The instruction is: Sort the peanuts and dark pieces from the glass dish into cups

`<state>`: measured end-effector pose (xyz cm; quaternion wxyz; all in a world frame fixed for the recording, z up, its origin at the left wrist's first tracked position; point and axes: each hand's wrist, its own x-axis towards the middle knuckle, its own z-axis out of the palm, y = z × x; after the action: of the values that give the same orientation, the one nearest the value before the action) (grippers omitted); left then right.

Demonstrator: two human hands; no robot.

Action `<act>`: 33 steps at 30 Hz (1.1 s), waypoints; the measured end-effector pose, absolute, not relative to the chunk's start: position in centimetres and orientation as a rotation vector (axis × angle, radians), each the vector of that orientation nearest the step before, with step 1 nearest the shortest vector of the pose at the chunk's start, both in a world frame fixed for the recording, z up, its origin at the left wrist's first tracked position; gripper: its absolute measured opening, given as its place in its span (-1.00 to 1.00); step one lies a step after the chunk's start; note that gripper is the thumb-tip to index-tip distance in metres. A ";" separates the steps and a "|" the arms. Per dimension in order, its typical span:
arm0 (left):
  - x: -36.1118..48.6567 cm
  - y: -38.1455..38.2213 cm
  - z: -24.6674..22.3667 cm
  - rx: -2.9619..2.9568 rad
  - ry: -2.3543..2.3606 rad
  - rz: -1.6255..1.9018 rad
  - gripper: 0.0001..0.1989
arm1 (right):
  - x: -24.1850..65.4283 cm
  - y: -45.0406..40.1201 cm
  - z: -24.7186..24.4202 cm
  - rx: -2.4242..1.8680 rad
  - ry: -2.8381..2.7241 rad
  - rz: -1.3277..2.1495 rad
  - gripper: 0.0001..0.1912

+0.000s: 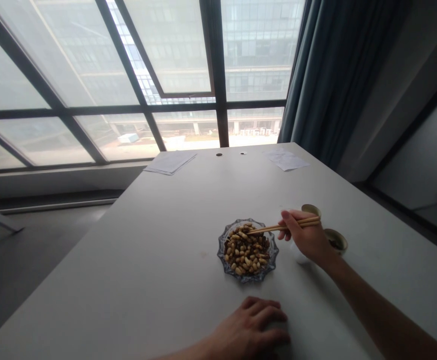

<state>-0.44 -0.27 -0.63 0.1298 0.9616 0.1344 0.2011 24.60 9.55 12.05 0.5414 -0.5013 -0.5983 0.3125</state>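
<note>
1. The glass bowl [227,265] of nuts [246,250] sits on the tabletop [146,250], between the two hands: beyond the left, just beside the right.
2. The right hand [303,235] is closed around wooden chopsticks [278,227], their tips at the nuts.
3. The left hand [252,325] rests on the tabletop, loosely curled; whether it holds anything, I cannot tell.
4. Two small bowls, one [310,209] farther off, one [340,240] nearer, stand by the right hand.
5. Papers [171,162] lie near the window.

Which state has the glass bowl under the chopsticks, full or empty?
Full, or nearly so: inside the rim of the glass bowl, brown and tan pieces lie heaped, hiding its bottom.
</note>
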 end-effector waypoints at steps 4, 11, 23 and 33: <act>-0.4 -0.2 -0.5 2.830 0.376 0.581 -0.73 | 24.7 7.8 9.3 -1.203 -1.315 0.664 -0.30; -0.5 0.1 -1.4 2.811 0.331 0.629 -0.69 | 23.4 4.1 6.5 -1.116 -1.162 0.542 -0.44; -0.6 0.2 -2.2 2.778 0.351 0.643 -0.71 | 29.7 -4.7 8.4 -1.197 -0.781 0.182 -0.48; -0.9 0.6 -1.3 2.732 0.377 0.582 -0.47 | 34.6 -7.2 6.0 -1.402 -0.637 -0.073 -0.40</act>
<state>-0.89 0.56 -1.33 0.1607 0.9567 0.1321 0.2037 34.58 -7.20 6.01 0.7172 -0.6338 -0.2880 -0.0329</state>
